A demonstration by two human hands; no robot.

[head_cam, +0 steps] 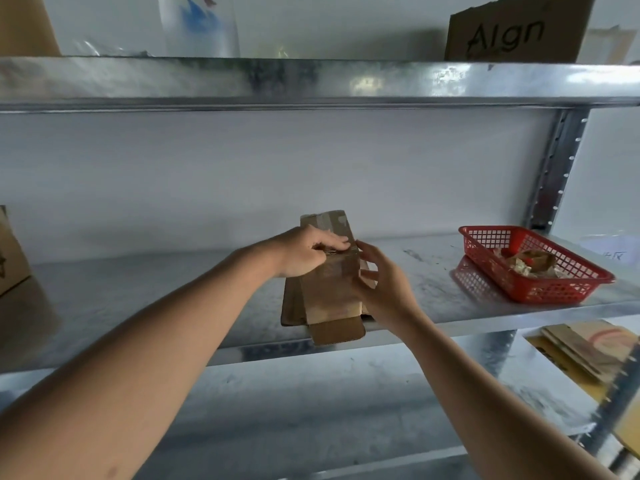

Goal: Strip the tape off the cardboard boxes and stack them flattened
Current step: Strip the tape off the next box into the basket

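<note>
A small brown cardboard box [332,292] lies flattened on the metal shelf [138,299], on top of another flat piece of cardboard [291,306]. Its far flap [329,221] tilts up and carries a strip of clear tape. My left hand [304,251] lies over the box's upper left and its fingertips pinch at the tape near the fold. My right hand [377,282] grips the box's right edge, thumb on top. One end flap [337,332] hangs over the shelf's front edge.
A red plastic basket [554,292] with crumpled tape scraps sits at the shelf's right. A brown box [10,251] stands at the far left. Flat cardboard [585,348] lies on the lower shelf at right. A printed box [516,29] stands on the upper shelf.
</note>
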